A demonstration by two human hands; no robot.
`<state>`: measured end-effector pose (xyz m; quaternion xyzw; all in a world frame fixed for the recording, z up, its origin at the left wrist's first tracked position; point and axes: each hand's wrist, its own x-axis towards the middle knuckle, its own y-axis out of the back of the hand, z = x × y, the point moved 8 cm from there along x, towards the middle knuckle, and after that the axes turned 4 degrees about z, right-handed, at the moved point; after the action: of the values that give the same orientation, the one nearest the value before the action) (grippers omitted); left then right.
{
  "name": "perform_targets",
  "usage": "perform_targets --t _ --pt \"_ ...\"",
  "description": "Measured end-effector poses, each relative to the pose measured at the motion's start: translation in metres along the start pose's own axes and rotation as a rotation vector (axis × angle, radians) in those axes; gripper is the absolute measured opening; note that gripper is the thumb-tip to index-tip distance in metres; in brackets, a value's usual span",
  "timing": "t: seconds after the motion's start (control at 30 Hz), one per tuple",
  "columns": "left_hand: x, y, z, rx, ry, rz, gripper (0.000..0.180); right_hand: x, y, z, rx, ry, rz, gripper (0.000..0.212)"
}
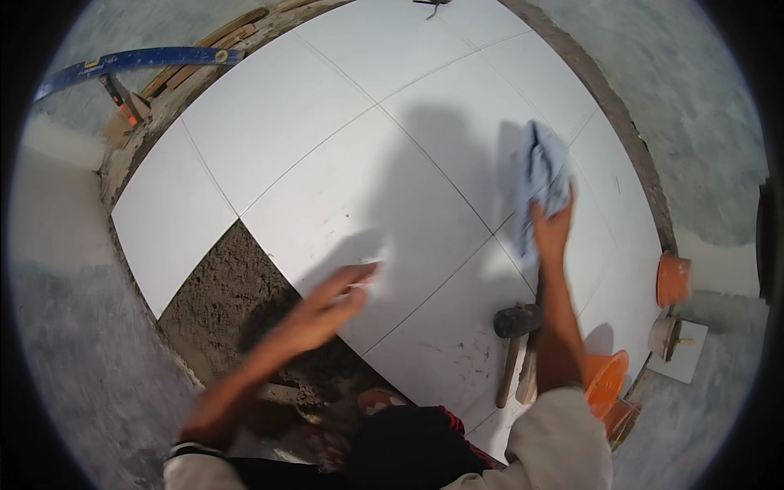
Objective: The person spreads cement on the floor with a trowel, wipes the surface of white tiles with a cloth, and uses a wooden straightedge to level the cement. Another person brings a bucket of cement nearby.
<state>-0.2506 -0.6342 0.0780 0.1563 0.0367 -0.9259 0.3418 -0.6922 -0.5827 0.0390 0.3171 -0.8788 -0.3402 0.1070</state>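
Observation:
My right hand [554, 229] is closed around a folded light-blue cloth [545, 159], held at the right part of the white tiled floor [327, 192]. Whether the cloth touches the tiles I cannot tell. Over the edge of the tiles, beside a patch of bare grey mortar [216, 282], is my left hand [331, 306]. Its fingers are stretched out and slightly apart, and nothing shows in them. Shadows of my head and arms fall across the tiles.
A black-headed mallet [514, 321] lies below my right hand. Close to my right arm stands an orange bucket [606, 382]; a reddish pot [674, 279] is by the right wall. A blue spirit level [155, 57] and an orange-handled tool [119, 100] lie at far left.

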Motion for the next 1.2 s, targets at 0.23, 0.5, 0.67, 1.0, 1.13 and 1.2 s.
perform_targets --t 0.23,0.5,0.67,1.0,1.13,1.2 --pt "-0.228 0.165 0.078 0.435 0.387 0.399 0.070 0.184 -0.064 0.032 -0.859 -0.138 0.337 0.072" --pt "-0.302 0.213 0.026 0.481 0.634 0.790 0.065 0.035 -0.305 -0.157 -0.573 0.968 -0.004 0.070" --pt "-0.405 0.207 0.040 0.515 0.651 1.175 0.065 0.169 -0.127 0.003 -0.627 0.037 0.308 0.081" --pt "-0.318 0.212 0.056 0.526 0.328 1.009 0.053 -0.060 -0.373 -0.236 -0.349 1.167 -0.319 0.074" --pt "-0.281 0.210 0.048 0.451 0.234 0.900 0.052 -0.157 -0.309 -0.199 -0.135 1.395 -0.585 0.068" --pt "-0.272 0.206 0.045 0.433 0.223 0.871 0.055 -0.202 -0.265 -0.148 -0.219 1.350 -0.760 0.074"
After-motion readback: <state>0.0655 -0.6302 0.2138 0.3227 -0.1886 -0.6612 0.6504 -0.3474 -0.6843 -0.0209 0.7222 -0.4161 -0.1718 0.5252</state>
